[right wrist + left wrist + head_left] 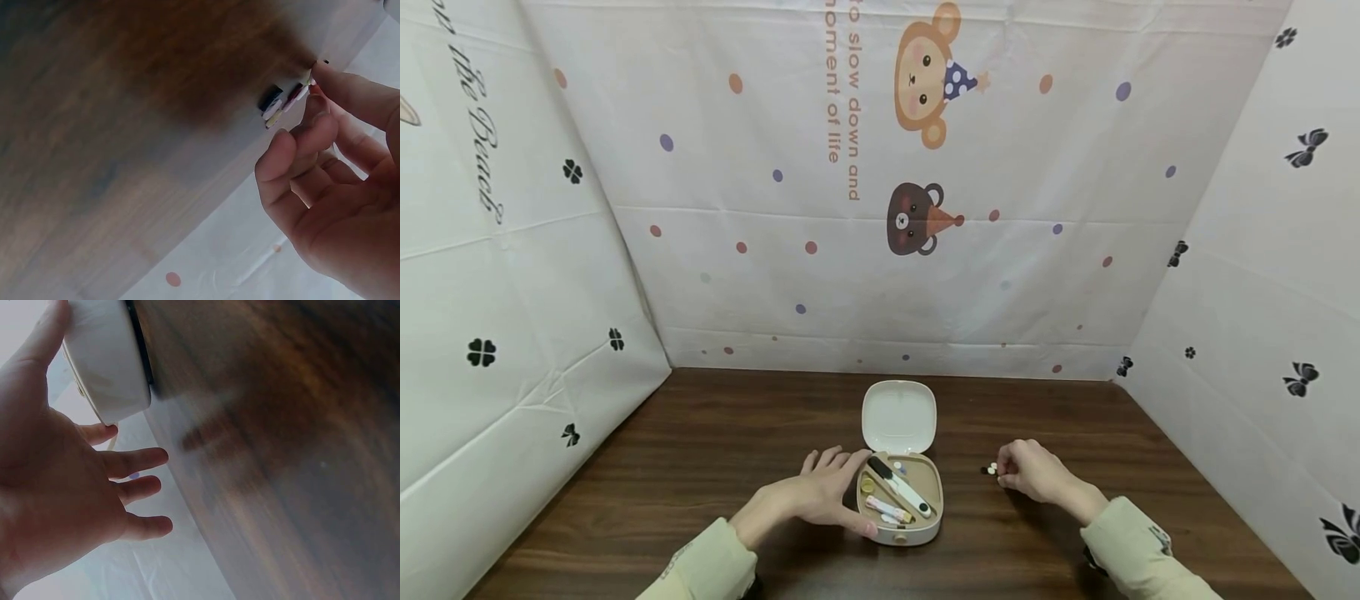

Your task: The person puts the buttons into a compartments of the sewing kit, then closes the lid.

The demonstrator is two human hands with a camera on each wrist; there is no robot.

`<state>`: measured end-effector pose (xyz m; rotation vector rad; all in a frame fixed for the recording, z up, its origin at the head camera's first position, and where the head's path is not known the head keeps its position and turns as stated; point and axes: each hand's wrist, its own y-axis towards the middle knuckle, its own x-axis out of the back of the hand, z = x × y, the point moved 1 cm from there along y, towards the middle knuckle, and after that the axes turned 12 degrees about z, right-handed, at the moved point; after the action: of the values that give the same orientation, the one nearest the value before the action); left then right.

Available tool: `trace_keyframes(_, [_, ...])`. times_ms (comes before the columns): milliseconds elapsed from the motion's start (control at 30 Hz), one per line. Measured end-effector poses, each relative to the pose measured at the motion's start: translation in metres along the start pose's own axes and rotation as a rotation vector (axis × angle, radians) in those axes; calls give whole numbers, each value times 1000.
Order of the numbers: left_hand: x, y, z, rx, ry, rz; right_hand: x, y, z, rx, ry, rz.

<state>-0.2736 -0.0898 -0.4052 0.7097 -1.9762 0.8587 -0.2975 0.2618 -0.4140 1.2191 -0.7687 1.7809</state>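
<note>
A cream box (901,533) sits with its white lid (898,417) raised at the back. My left hand (823,492) holds the box's left side, thumb at the front and index finger near the rear, other fingers stretched away. In the box lie a long black-and-white tool (901,487), a small patterned tube (887,508), a yellow round piece (868,484) and small white and blue pieces. To the right, my right hand (1037,471) pinches a tiny piece between thumb and fingertips, largely hidden. Several button-like pieces (272,103), black, white and yellowish, lie beside those fingertips.
The dark wooden table (760,417) meets a white printed cloth (820,283) behind, with more cloth standing along the left and right sides. The raised lid stands up behind the box. Bare wood shows between the box and my right hand.
</note>
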Motion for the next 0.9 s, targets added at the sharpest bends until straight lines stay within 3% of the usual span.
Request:
trace_keyframes(367, [0, 0, 1, 2, -2, 1, 0, 6, 7, 121, 109, 13])
trace_keyframes(633, [1, 0, -2, 2, -6, 2, 7, 15, 36, 183, 204, -10])
trace_keyframes(900, [0, 1, 0, 13, -4, 7, 6, 30, 62, 219, 311, 18])
